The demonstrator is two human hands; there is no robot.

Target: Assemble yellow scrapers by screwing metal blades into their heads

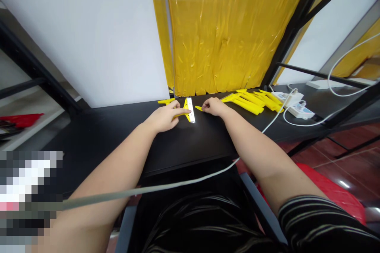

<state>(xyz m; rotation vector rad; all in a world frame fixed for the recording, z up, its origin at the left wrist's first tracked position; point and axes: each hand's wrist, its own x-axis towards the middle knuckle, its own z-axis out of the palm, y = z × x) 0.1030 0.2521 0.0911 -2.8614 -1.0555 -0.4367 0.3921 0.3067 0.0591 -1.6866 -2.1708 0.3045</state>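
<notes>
My left hand (166, 116) is closed around the handle of a yellow scraper (186, 106), its index finger stretched onto the pale metal strip (190, 114) along the scraper's wide end. The scraper lies low over the black table. A little to the right, my right hand (213, 106) pinches a small pointed yellow piece (198, 108); the rest of that piece is hidden by the fingers. The two hands are apart. Behind my left hand another yellow piece (166, 101) shows in part. Several yellow scrapers (251, 102) lie in a heap beyond my right hand.
White power strips (300, 110) with plugs sit right of the heap on the black table (178, 146). A white cable (190, 182) crosses in front of my body and over the arms. Yellow sheeting (219, 35) and a white panel (95, 35) rise behind; black frame posts (285, 39) flank the table.
</notes>
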